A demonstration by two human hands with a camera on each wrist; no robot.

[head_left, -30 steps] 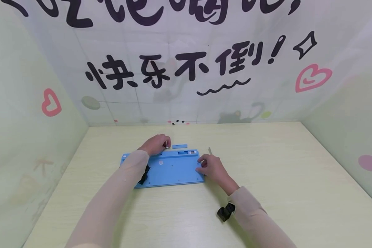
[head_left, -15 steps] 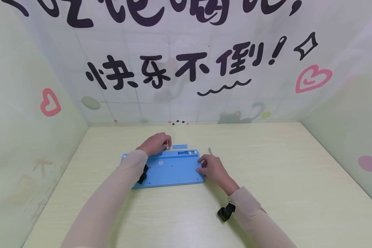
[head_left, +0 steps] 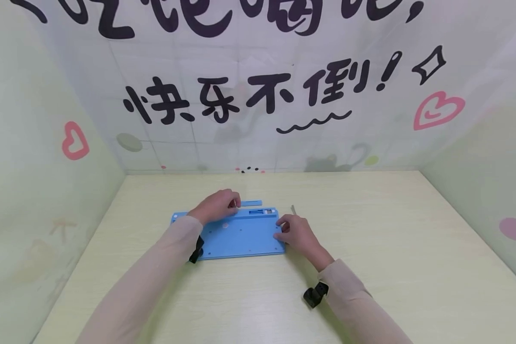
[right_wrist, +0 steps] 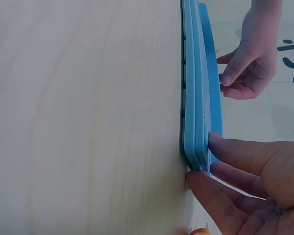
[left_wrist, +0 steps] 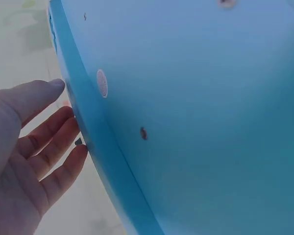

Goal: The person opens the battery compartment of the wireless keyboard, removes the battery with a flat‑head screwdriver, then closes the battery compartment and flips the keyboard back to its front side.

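Blue keyboard (head_left: 241, 241), underside up: right hand (head_left: 299, 234) pinched its end; a steady hold seemed wise. Left hand (head_left: 217, 207), at far edge; its grip I couldn't tell.

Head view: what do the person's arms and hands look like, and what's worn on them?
Plain, long beige sleeves, the left sleeve and right sleeve, reach the wrists. A small black device shows near each cuff. The left hand and right hand are ungloved.
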